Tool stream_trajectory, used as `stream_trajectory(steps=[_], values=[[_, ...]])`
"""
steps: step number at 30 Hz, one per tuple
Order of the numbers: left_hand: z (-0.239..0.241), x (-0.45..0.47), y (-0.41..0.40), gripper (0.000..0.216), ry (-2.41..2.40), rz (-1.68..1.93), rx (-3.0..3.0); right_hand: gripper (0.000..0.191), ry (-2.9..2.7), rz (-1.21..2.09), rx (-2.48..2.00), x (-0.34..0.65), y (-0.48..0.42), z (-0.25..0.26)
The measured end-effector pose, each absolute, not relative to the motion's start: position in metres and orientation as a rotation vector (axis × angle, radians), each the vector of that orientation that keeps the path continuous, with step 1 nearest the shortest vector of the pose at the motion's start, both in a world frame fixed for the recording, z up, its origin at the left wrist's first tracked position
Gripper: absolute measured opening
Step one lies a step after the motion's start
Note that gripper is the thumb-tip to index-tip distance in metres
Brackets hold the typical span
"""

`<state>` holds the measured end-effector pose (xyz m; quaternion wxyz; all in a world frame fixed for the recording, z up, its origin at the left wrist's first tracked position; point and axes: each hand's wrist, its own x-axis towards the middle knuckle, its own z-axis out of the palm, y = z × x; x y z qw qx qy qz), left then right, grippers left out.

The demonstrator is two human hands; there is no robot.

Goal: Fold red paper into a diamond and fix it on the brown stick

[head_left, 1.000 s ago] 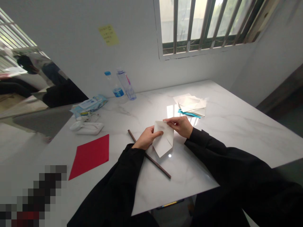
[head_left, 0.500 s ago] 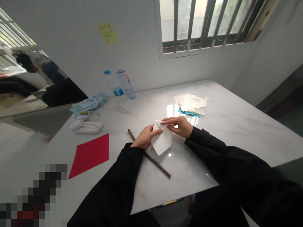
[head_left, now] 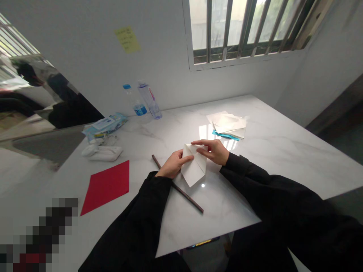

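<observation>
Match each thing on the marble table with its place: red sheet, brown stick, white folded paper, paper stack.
Things:
1 red sheet
2 brown stick
3 white folded paper
4 paper stack

Places:
a held between left hand and right hand
b flat on the table, apart, left of the left hand
c far side, beyond the right hand
d slantwise, passing under the left hand's wrist

Pairs: 1-b, 2-d, 3-a, 4-c

A white marble table [head_left: 283,151] meets pale walls [head_left: 70,45]; daylight enters the barred window [head_left: 244,26].
</observation>
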<state>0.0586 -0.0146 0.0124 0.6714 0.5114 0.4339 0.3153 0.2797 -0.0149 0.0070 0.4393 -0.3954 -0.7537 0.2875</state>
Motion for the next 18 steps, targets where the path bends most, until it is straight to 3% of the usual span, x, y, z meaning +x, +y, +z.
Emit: stream_trajectory(steps=[7, 13, 18], values=[[0.016, 0.057, -0.015, 0.048, 1.035, 0.699, 1.3, 0.038, -1.79, 0.823, -1.01, 0.281, -0.013, 0.01], [0.022, 0.046, -0.007, 0.059, 1.147, 0.75, 1.563, 0.051, -1.765, 1.031, -0.992, 0.284, -0.009, 0.011], [0.029, 0.038, -0.009, 0.055, 1.065, 0.577, 1.736, 0.065, -1.883, 0.863, -1.094, 0.287, -0.01, 0.01]])
